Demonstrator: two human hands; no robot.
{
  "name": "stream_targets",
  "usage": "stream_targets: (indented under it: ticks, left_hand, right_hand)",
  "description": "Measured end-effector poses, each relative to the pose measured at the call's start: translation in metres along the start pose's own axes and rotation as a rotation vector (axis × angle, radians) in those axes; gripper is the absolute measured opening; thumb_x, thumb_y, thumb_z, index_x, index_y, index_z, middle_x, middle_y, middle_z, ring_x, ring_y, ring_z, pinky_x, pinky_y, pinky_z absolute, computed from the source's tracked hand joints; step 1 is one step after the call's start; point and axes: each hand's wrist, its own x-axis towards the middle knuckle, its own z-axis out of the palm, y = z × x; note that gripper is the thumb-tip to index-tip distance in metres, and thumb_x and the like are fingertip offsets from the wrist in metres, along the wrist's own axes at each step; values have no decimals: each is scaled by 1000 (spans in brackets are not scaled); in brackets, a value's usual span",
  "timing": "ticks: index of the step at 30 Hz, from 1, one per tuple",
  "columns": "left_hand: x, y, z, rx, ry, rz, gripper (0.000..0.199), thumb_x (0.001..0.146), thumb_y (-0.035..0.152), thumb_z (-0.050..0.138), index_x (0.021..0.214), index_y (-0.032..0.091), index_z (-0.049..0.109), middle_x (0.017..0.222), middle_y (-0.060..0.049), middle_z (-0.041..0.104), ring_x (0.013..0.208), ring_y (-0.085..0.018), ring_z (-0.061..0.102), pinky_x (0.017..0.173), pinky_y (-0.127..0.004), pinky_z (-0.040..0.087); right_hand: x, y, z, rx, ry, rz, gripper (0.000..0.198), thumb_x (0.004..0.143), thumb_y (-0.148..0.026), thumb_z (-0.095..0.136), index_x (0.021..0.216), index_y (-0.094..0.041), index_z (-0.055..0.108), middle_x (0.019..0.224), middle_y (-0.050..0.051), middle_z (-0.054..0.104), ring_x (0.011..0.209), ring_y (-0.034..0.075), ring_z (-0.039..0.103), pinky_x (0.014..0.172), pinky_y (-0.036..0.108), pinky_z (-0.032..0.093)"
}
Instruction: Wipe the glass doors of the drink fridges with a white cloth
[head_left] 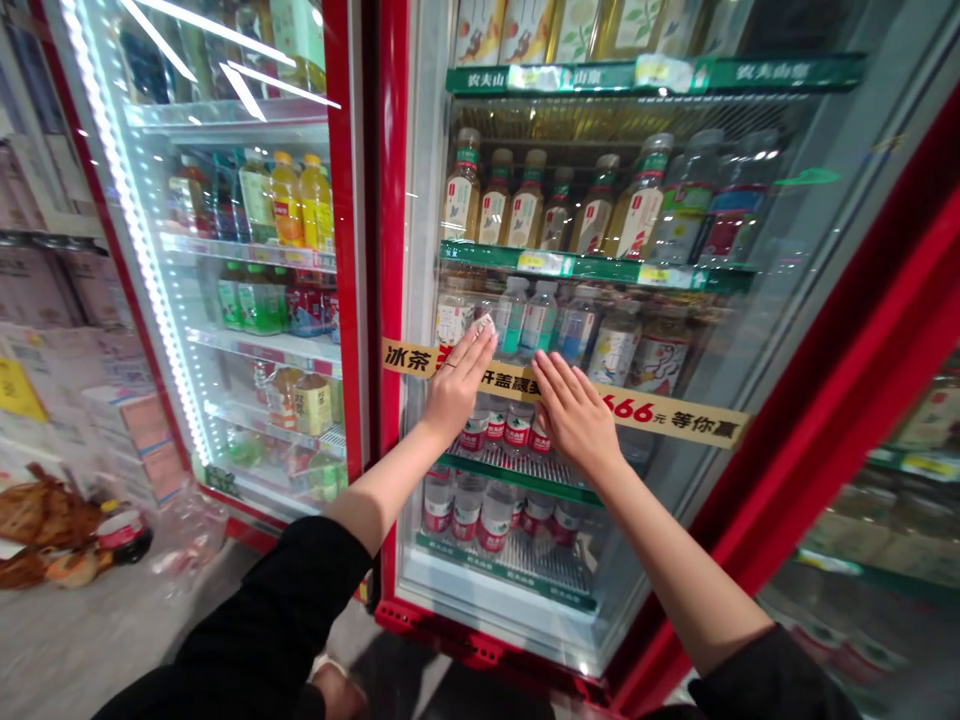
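A tan printed banner strip (pixel 517 388) with black and red characters runs slantwise across the glass door (pixel 675 330) of a red-framed drinks fridge. My left hand (pixel 459 378) presses on the strip's left part, fingers extended and close together, a ring on one finger. A small crumpled white piece, like folded tissue (pixel 486 325), shows at those fingertips, partly hidden beneath them. To its right, my right hand (pixel 576 415) lies flat over the strip's middle, fingers stretched out, with nothing visible in it. Both hands cover some of the printing.
Behind the glass, shelves hold bottled drinks (pixel 525 205) and red-labelled water bottles (pixel 491 515). A second lit fridge (pixel 262 255) stands at left, with stacked cartons (pixel 142 430) beside it. A dark bottle (pixel 124 532) and plastic wrap (pixel 187 540) lie on the floor. The red door frame (pixel 825 430) slants at right.
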Motion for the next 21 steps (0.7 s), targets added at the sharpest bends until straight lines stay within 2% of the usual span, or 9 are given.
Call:
stream_targets:
  ticks: [6,10,13,16,19,21]
  left_hand:
    - [7,37,17,-46,-83,0,69,108,-3,33,173,18,46,171,-9,56,166,-25,43,140,-41,44]
    - [12,43,18,-27,-150,68,64,110,0,37,169,17,53,169,-10,58,166,-23,43,139,-40,46]
    - [16,29,8,-14,-187,198,64,110,-1,39,169,18,53,170,-7,59,166,-21,43,137,-39,50]
    - [14,7,-5,-29,-185,274,71,109,-3,41,176,19,39,172,-7,56,167,-20,43,135,-39,53]
    - [2,-17,-17,-11,-120,232,84,107,-7,41,183,22,19,171,-8,57,167,-21,43,133,-42,55]
    - [-10,-35,-23,24,-73,170,91,105,-10,39,183,27,11,170,-7,58,165,-21,45,132,-42,56]
  right_hand:
    - [-12,15,-6,-24,-29,32,65,113,-25,42,179,-24,37,180,2,45,168,25,45,137,48,46]
    - [-16,14,2,-87,-39,64,65,112,-26,42,177,-22,42,179,5,48,167,27,46,136,49,46]
    - [-16,4,11,-138,-16,118,63,112,-29,42,174,-19,46,178,8,49,167,28,47,136,50,46]
    - [-16,-8,19,-163,21,178,65,112,-31,44,174,-17,46,179,11,48,168,29,45,137,53,44]
    - [-17,-19,28,-163,59,247,68,111,-33,45,176,-15,41,180,13,44,170,30,41,138,55,41]
    - [-17,-23,35,-154,78,280,72,110,-34,46,179,-16,35,181,13,43,171,31,40,139,57,39]
